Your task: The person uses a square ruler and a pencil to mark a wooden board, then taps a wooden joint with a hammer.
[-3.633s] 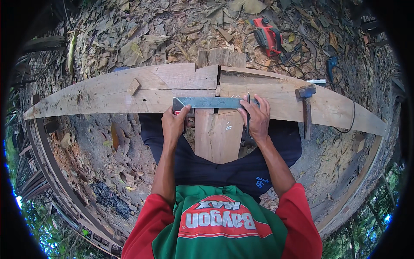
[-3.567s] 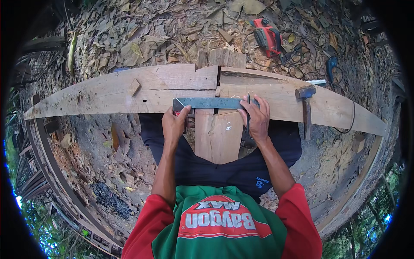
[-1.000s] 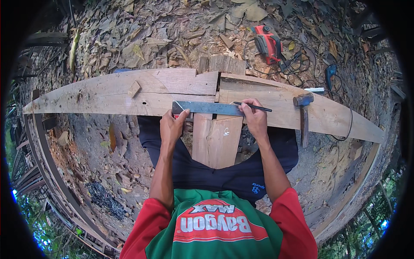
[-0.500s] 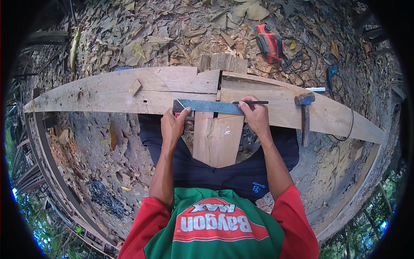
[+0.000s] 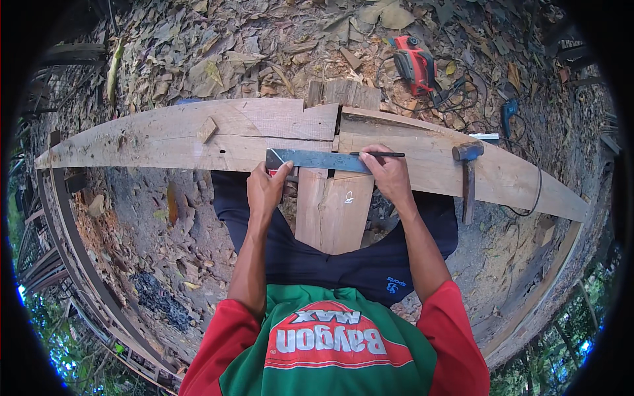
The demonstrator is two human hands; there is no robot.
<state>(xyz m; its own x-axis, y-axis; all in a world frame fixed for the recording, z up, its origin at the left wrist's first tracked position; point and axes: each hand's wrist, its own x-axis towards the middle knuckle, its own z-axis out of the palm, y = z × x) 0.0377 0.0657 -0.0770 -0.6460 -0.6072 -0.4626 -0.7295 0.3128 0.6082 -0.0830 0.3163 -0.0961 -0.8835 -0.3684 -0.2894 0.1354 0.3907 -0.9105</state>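
Note:
A try square (image 5: 314,159) with a flat metal blade lies across the joint of two long wooden boards, the left board (image 5: 168,132) and the right board (image 5: 432,148). My left hand (image 5: 265,191) is closed around the dark stock at its left end, thumb on top. In my right hand (image 5: 391,178) is a thin black pencil (image 5: 391,154), pinched with its tip by the right end of the blade. Below the blade, a shorter upright board (image 5: 342,211) with a white mark runs toward me between my legs.
A hammer (image 5: 468,178) rests on the right board. A small wood block (image 5: 207,130) sits on the left one. Beyond lie a red power planer (image 5: 416,66), a blue power tool (image 5: 508,117) and cords on leaf-covered ground. Curved timbers (image 5: 86,247) flank me.
My right hand and the pencil have shifted slightly left along the blade. My left hand and the try square stay nearly in place.

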